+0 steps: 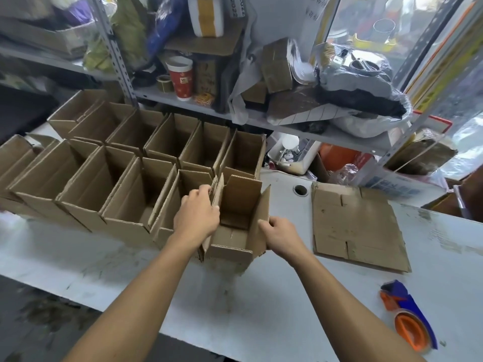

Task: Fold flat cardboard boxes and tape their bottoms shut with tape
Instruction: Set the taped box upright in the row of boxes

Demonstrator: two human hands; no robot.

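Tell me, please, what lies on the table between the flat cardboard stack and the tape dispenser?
Nothing: the head view shows only bare white table between the flat cardboard stack and the tape dispenser.

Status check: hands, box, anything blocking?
Left hand and right hand grip open box by side flaps. Tape dispenser idle at right. Nothing blocking.

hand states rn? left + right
Left hand: grips the left wall of the open box.
Right hand: grips the same box's right flap.
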